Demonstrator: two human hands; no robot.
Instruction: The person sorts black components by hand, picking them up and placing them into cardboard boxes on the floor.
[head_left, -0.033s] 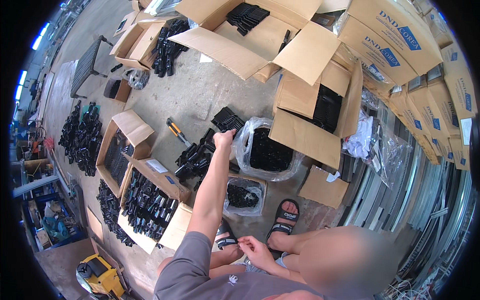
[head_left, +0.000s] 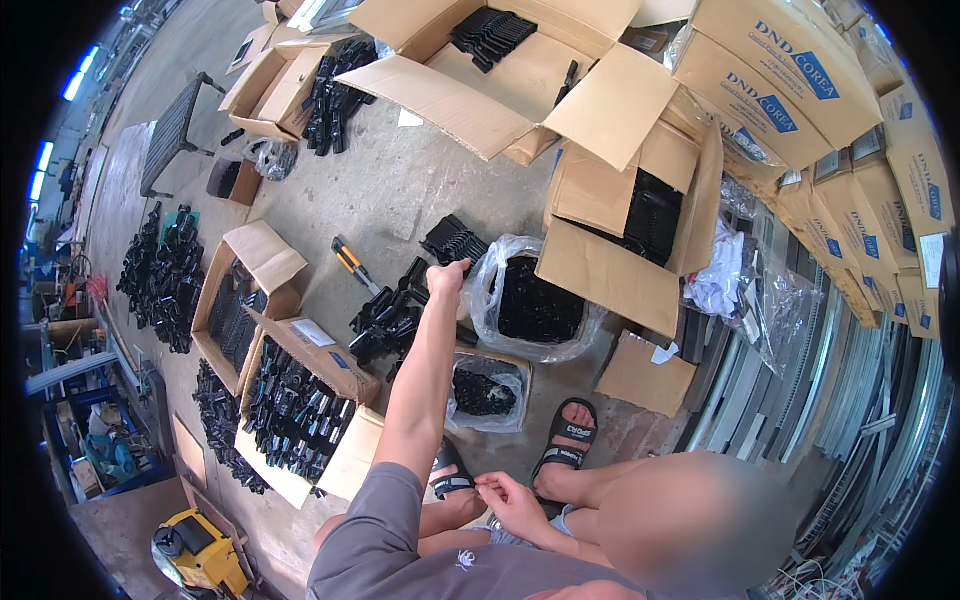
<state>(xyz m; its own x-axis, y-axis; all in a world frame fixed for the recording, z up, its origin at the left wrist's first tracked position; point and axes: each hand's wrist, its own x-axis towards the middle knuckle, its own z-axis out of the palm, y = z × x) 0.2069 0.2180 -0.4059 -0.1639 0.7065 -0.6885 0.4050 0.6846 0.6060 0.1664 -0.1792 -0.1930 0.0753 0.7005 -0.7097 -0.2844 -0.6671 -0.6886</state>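
My left hand is stretched far forward to a pile of black plastic parts on the concrete floor. Its fingers are curled on a ribbed black part at the far edge of the pile. My right hand stays close to my body by my knee, above my left sandal, with its fingertips pinched together; whether anything small is between them is not visible. An open clear bag of black parts lies just right of the left hand, and a smaller bag sits nearer my feet.
Open cardboard boxes of black parts stand at the left, with more boxes ahead and stacked at the right. An orange-handled tool lies on the floor. Metal profiles run along the right. A yellow machine sits at the lower left.
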